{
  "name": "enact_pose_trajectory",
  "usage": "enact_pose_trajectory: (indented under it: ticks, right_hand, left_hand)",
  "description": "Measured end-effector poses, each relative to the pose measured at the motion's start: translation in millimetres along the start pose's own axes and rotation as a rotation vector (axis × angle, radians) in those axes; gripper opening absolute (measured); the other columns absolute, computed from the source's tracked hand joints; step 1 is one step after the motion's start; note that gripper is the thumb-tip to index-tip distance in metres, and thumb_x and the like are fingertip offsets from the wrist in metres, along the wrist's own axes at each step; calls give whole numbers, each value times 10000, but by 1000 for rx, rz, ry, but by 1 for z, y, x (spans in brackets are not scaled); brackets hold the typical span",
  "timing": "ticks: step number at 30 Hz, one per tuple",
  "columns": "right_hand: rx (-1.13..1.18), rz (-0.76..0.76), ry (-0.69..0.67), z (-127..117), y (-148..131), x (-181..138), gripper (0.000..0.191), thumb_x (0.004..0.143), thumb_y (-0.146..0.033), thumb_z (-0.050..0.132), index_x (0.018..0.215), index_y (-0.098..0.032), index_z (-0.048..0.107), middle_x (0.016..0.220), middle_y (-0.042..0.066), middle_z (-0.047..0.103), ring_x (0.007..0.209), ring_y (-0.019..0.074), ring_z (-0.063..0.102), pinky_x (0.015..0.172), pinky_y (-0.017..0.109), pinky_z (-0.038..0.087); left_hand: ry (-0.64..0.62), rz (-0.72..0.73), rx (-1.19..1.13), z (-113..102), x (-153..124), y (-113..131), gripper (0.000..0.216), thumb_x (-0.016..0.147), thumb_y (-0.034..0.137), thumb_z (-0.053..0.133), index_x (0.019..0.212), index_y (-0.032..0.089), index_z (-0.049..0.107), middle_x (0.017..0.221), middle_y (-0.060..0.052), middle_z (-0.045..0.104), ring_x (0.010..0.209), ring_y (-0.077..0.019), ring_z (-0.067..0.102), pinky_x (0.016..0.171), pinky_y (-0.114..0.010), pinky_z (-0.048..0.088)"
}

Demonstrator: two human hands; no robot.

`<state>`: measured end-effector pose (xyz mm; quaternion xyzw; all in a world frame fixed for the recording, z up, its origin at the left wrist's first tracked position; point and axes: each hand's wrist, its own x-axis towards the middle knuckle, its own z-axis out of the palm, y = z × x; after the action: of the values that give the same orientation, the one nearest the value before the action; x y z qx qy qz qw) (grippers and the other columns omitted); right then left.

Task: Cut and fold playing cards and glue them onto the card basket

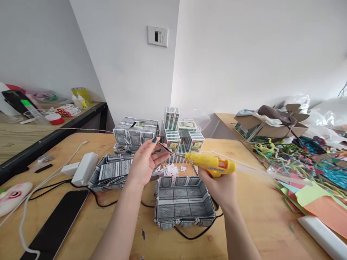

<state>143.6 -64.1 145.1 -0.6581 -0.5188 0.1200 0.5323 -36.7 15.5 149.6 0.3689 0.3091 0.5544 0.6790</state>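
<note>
My right hand (221, 187) is wrapped round the grip of a yellow hot glue gun (208, 163), its nozzle facing left and a long clear glue stick (271, 173) trailing from its back. Between the thumb and fingers of my left hand (148, 160) is a slim metal tool (164, 147) that looks like tweezers. Its tip lies at or very near the nozzle; contact is hard to make out. Below both hands stands an open tray built from grey-patterned playing cards (185, 223). Small cut card pieces (171, 169) lie behind it.
A second card tray (94, 178) filled with cards stands left, beside a white power adapter (85, 168). Behind are a card-built box (135, 131) and stacked card packs (172, 139). Nearby are a tablet (58, 224), black cord (189, 237), coloured paper (322, 209) and pipe cleaners (306, 162).
</note>
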Motion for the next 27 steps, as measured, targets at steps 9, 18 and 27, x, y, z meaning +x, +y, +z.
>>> enact_pose_trajectory:
  ticks: [9, 18, 27]
  right_hand:
    - [-193, -68, 81, 3, 6, 0, 215, 619, -287, 560, 814, -203, 589, 574, -23, 632, 529, 174, 604, 524, 256, 455]
    - [-121, -61, 115, 4, 4, -3, 179, 616, -288, 561, 768, -196, 575, 587, -15, 628, 542, 172, 596, 530, 258, 460]
    - [-177, -62, 92, 5, 5, -4, 193, 637, -324, 559, 788, -205, 578, 614, -12, 645, 556, 177, 613, 545, 267, 464]
  left_hand:
    - [-3, 33, -56, 5, -3, -5, 299, 761, 321, 583, 1002, 144, 584, 822, -68, 684, 779, -162, 654, 786, -330, 523]
    - [-8, 51, -44, 7, -4, -4, 341, 770, 337, 565, 1049, 143, 573, 846, -83, 688, 836, -187, 652, 777, -334, 523]
    - [6, 54, -56, 8, -4, -5, 325, 778, 326, 552, 1043, 139, 568, 844, -83, 687, 834, -183, 653, 790, -344, 523]
